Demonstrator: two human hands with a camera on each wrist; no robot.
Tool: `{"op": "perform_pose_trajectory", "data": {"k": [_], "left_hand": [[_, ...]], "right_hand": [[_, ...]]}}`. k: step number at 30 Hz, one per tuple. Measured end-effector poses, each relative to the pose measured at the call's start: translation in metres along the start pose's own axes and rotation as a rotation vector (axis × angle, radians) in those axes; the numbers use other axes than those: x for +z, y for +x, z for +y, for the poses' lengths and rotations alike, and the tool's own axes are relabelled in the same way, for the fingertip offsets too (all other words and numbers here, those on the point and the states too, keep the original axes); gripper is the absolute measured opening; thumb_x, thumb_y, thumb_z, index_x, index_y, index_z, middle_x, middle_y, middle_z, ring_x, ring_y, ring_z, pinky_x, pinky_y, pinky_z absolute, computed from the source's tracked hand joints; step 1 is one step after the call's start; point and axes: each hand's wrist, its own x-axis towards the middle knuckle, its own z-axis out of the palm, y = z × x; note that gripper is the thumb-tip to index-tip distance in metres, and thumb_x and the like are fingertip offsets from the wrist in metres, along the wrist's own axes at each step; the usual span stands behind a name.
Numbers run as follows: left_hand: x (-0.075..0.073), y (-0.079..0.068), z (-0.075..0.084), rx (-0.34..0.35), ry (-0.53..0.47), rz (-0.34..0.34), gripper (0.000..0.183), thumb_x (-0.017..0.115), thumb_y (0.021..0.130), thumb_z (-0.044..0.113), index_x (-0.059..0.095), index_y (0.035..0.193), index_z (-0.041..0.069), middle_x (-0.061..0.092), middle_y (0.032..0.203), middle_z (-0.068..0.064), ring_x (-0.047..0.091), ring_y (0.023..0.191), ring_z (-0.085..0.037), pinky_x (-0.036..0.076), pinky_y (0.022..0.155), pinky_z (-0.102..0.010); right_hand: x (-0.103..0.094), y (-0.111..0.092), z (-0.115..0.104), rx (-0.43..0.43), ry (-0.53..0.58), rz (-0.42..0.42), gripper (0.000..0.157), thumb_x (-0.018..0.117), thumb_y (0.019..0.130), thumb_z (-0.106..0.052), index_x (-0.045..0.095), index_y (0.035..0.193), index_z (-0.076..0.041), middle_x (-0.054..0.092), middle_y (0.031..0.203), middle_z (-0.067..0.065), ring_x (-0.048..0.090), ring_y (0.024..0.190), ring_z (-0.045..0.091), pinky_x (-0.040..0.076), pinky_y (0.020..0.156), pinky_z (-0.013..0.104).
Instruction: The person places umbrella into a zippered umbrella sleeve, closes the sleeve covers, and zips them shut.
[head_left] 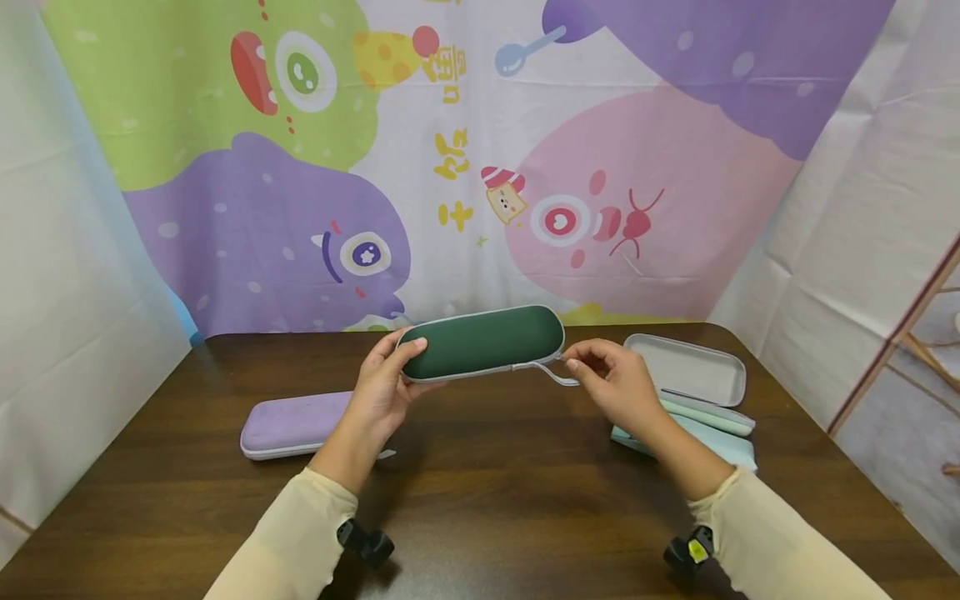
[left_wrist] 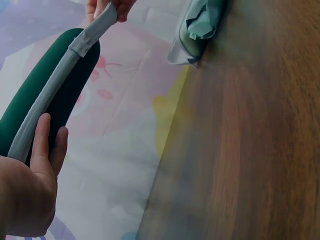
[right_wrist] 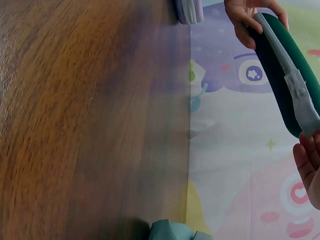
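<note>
A dark green zippered case (head_left: 487, 340) with pale grey trim is held up above the table, tilted slightly up to the right. My left hand (head_left: 381, 385) grips its left end, thumb on the front face and fingers behind. At the right end, my right hand (head_left: 617, 385) pinches the zipper pull with thumb and forefinger; the pull itself is mostly hidden. A light grey wrist strap (head_left: 558, 377) hangs in a loop beneath that corner. In the left wrist view the grey zipper band (left_wrist: 42, 97) runs along the case's edge, and the zipper looks closed.
On the brown table (head_left: 480, 517), a lilac zippered case (head_left: 292, 423) lies left, partly behind my left forearm. To the right are a grey shallow tray (head_left: 686, 367), a pale green case (head_left: 712, 415) and a light blue one (head_left: 723, 442). A cartoon-printed cloth (head_left: 465, 275) hangs behind.
</note>
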Motion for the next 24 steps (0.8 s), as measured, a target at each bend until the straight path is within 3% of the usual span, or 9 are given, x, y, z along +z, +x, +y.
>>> {"op": "perform_pose_trajectory", "data": {"k": [9,24], "left_hand": [[0.005,-0.002,-0.005,-0.004,-0.037,0.019,0.023,0.063,0.089,0.005,0.055,0.111,0.010,0.060,0.106,-0.005,0.067,0.085,-0.019,0.059,0.067,-0.043],[0.008,-0.005,-0.008,-0.002,-0.044,0.031,0.027,0.063,0.089,0.004,0.052,0.112,0.011,0.059,0.108,-0.005,0.067,0.088,-0.019,0.059,0.066,-0.045]], "right_hand": [[0.009,-0.001,-0.005,0.006,0.069,-0.002,0.004,0.071,0.086,0.002,0.072,0.090,0.001,0.069,0.078,0.007,0.059,0.065,0.010,0.048,0.058,0.019],[0.015,-0.004,-0.003,0.097,0.108,-0.002,0.005,0.070,0.088,-0.001,0.071,0.090,0.003,0.068,0.075,0.008,0.055,0.062,0.010,0.046,0.056,0.020]]}}
